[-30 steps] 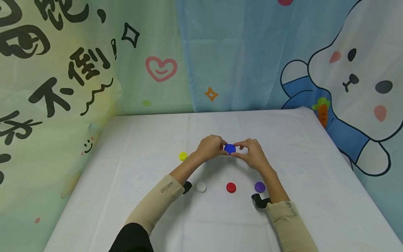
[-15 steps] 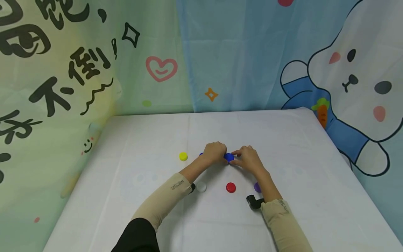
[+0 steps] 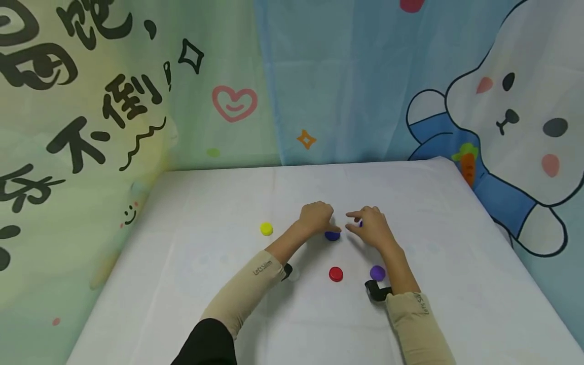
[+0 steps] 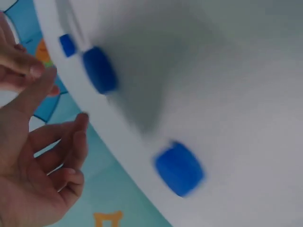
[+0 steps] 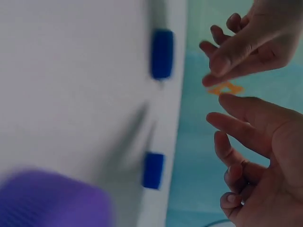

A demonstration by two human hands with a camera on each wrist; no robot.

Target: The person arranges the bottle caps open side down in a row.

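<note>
A blue bottle cap (image 3: 332, 236) lies on the white table just below my left hand (image 3: 317, 219). That hand's thumb and fingers are apart and hold nothing. My right hand (image 3: 371, 227) hovers to the right, its thumb and index finger spread with a gap between them. Behind its fingers shows a sliver of another blue cap (image 3: 361, 223). In the left wrist view, several blue shapes stand on the table: a near cap (image 4: 179, 169), a middle one (image 4: 99, 70) and a far one (image 4: 68, 45). The right wrist view has both hands raised with bare fingertips.
A yellow cap (image 3: 266, 229) lies left of my left forearm. Closer to me are a red cap (image 3: 335, 274) and a purple cap (image 3: 377, 273); a white cap (image 3: 294, 275) is partly hidden by the left wrist camera. A printed curtain (image 3: 337, 101) hangs behind the table.
Both hands held a blue cap between them, then lowered it toward the table. Now they have let go of it; the right hand has drawn away to the right and slightly up.
</note>
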